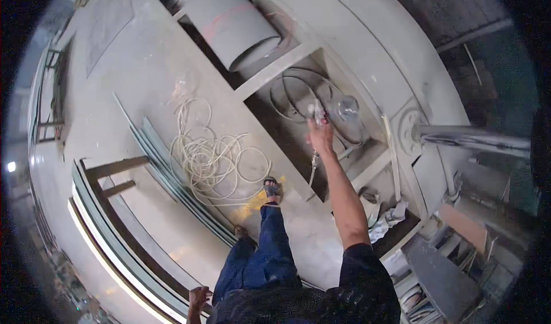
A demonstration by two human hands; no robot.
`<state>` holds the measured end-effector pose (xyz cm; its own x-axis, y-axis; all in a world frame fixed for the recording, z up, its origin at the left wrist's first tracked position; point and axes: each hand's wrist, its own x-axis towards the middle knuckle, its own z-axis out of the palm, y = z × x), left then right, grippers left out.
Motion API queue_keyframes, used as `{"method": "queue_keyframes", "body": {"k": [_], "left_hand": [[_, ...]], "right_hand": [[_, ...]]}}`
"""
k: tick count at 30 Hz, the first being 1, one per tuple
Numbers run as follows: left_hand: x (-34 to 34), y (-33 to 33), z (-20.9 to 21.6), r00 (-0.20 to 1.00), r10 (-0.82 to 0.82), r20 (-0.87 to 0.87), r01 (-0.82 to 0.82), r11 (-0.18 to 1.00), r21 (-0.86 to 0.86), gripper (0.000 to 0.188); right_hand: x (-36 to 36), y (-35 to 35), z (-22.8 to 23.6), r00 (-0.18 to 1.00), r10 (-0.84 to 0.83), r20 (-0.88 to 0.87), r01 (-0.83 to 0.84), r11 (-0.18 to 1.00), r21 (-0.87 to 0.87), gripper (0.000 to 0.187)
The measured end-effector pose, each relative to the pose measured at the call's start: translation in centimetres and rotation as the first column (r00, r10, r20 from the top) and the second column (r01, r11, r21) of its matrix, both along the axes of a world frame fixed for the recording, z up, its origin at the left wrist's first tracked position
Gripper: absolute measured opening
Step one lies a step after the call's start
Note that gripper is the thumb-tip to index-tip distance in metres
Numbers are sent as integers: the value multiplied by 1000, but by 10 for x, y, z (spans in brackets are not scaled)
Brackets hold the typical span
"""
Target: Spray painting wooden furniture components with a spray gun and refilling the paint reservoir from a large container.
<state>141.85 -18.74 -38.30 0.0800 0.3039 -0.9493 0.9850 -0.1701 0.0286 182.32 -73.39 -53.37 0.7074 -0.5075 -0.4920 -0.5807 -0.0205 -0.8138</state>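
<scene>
My right hand (321,136) reaches over an open compartment of a pale cabinet (276,70). Its fingers are closed around a whitish hose gun (315,110), whose exact kind I cannot make out. Below the hand hangs a metal fitting (314,160) with a thin hose running down from it. Just right of the gun lies a clear plastic bottle-like thing (348,107) in the compartment, near a coiled dark hose (281,94). My left hand (199,296) hangs low beside my leg, fingers loosely bent and apart, with nothing visible in it.
A large grey cylinder (232,25) lies in the neighbouring compartment. Tangled cream hose (215,157) spreads on the floor by my foot. Long greenish strips (166,157) and a bench-like frame (117,169) are at left. A metal pipe (476,139) juts out at right, above stacked boards (439,275).
</scene>
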Motion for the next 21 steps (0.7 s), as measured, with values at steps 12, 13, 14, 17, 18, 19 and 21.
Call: {"method": "queue_keyframes", "body": {"k": [12,13,14,17,18,19,21], "left_hand": [[33,7,2,983,142,118,-156,980,123,34],[29,9,2,975,206,81,-212,975,74,33],[24,11,1,975,198,96,-207,974,95,30],[11,20,-2,952,294,78,-301,950,88,29],[7,24,-4,955,290,66,-296,949,110,29],[2,28,-6,949,310,51,-314,934,170,29],[-7,38,-10,930,364,56,-367,928,71,29]], "right_hand": [[151,193,-28,889,457,11,-413,814,-408,42],[158,204,-32,889,457,16,-428,845,-321,41],[163,216,-36,898,439,35,-414,869,-269,41],[163,240,-55,898,431,86,-389,871,-300,38],[163,245,-64,887,452,95,-420,874,-244,34],[164,252,-74,866,487,112,-462,865,-195,34],[165,267,-94,895,442,-55,-441,860,-257,32]]}}
